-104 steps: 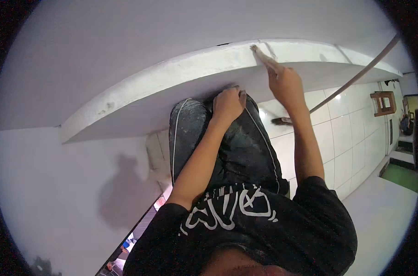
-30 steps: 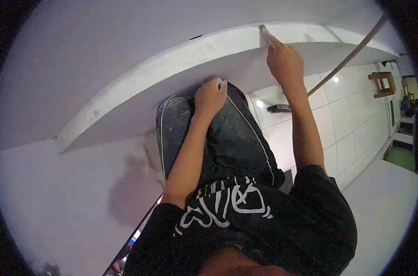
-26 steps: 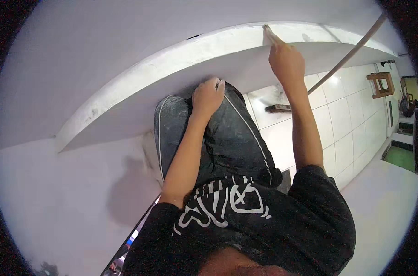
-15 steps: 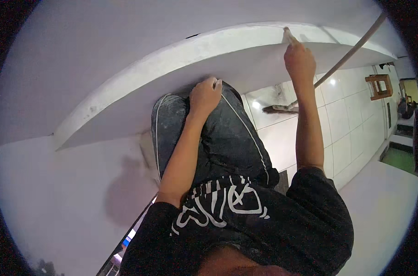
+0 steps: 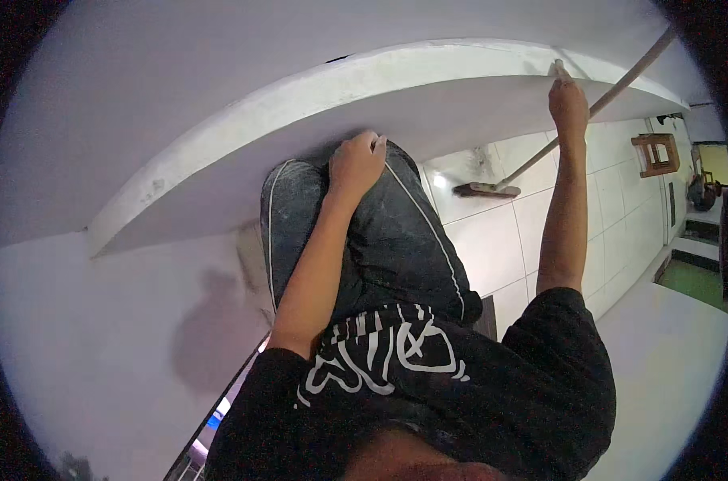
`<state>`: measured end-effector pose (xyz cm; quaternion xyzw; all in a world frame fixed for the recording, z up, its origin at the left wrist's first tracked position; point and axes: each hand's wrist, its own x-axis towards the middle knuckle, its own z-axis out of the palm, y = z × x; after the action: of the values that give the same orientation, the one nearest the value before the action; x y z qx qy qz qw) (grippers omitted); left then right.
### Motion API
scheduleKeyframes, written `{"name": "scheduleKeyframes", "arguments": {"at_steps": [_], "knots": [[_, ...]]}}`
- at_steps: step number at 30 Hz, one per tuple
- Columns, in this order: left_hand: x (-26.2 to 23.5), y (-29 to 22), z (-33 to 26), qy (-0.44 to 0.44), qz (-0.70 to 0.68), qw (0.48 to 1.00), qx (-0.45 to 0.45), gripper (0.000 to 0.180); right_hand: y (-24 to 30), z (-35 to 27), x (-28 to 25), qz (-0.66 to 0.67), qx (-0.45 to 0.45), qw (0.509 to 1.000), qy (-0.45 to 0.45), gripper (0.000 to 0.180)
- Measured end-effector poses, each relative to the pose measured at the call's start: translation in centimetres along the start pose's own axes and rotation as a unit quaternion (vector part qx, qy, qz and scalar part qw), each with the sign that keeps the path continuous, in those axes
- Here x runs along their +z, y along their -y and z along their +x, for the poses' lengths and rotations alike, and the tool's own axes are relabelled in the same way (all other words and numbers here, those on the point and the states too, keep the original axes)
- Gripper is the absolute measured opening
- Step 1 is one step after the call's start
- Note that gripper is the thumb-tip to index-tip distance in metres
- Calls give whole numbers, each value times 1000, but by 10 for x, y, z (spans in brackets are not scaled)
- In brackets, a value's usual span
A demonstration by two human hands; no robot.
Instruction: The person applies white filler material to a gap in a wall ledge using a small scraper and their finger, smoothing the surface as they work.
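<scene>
A long, curved white ledge (image 5: 324, 90) runs along the wall in front of me. Toward its right end, my right hand (image 5: 569, 103) reaches up with its fingers pressed together, the pale tips against the ledge's face. Whatever those fingers may hold is too small to make out. My left hand (image 5: 357, 167) rests on my bent knees in dark trousers (image 5: 404, 216), apart from the ledge. Its fingers are curled closed and whitish at the tips; anything inside them is hidden. Light dusty marks show on the trousers.
A broom (image 5: 486, 190) leans at the right, its head on the white tiled floor (image 5: 492, 240) and its handle crossing behind my right hand. A pale smudge lies by the broom head. Further right are a wooden stool (image 5: 657, 155) and a green patch (image 5: 691, 282) beside steps.
My right hand has moved to the right along the ledge, now in front of the broom handle. My left hand stays on my knees.
</scene>
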<state>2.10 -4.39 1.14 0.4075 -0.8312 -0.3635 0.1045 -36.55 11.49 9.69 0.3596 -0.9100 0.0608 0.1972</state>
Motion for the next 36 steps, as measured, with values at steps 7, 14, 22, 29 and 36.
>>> {"name": "scheduleKeyframes", "arguments": {"at_steps": [7,14,22,29,36], "knots": [[0,5,0,-6,12,1000,2,40,67,-23,-30,152,-80,978,-121,47],[-3,-4,-2,-19,29,999,-19,40,210,-52,-65,180,-165,969,36,39],[-4,-10,-1,-2,56,998,-20,39,190,-76,-72,244,-142,959,22,45],[3,-5,-3,-41,42,998,13,37,192,-89,-54,218,-240,945,33,59],[0,-7,-1,-25,56,998,-12,39,197,-71,-54,153,-231,960,38,59]]}}
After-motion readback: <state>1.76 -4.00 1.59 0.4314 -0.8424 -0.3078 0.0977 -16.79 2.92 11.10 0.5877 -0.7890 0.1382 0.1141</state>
